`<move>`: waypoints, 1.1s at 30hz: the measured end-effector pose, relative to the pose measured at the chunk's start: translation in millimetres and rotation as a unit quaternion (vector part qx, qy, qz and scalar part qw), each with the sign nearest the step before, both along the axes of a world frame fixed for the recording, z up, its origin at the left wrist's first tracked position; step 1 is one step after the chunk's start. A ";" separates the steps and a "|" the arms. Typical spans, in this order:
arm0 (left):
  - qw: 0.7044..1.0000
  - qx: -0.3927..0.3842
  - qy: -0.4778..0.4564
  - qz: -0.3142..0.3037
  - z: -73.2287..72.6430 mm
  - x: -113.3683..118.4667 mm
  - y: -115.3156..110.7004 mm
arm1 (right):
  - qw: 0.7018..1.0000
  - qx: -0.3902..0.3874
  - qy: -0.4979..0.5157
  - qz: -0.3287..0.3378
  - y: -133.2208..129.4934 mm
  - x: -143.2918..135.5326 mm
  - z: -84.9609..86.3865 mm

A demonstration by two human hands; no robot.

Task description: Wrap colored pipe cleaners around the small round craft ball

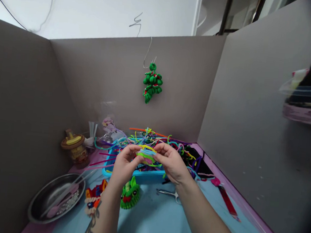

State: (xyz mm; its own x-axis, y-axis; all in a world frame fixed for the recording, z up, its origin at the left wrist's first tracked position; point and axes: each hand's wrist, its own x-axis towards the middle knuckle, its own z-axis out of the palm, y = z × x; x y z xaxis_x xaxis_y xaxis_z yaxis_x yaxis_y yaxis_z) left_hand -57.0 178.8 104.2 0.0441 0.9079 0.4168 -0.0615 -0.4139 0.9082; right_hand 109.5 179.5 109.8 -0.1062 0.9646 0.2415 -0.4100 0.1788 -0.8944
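Observation:
Between my two hands is a small bundle of fuzzy pipe cleaners in yellow, light blue, green and pink, held above the front of a blue basket. My left hand pinches the bundle's left end between thumb and fingers. At its right end, my right hand pinches it the same way. Loose pipe cleaners of many colours fill the basket behind. Below my left hand sit a green fuzzy animal figure and a red, blue and orange fuzzy figure, partly hidden by the left forearm.
A metal bowl with white beads and pink-ended sticks stands at left, near a brown jar. Metal scissors lie beside my right wrist. A red strip lies at right. Green ornaments hang on the back partition.

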 end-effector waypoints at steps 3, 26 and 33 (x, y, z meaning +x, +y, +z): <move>1.000 0.006 0.017 -0.002 2.5 2.7 -2.5 | 1.000 -0.004 0.008 -0.004 -0.3 -1.3 -0.5; 0.920 0.250 0.263 0.151 13.9 11.2 -16.0 | 0.997 -0.053 0.064 -0.007 -3.8 -11.5 -1.7; 0.927 0.228 0.258 0.147 9.1 13.6 -14.5 | 0.997 -0.030 0.055 -0.051 -6.3 -12.0 0.3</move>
State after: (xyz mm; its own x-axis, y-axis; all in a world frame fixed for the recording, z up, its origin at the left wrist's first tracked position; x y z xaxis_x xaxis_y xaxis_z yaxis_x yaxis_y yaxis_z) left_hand -43.4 164.3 113.3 0.1224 0.6467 0.7529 0.5092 -0.6921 0.5117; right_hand 97.5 173.2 110.2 0.0170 0.9820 0.1879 -0.4887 0.1721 -0.8553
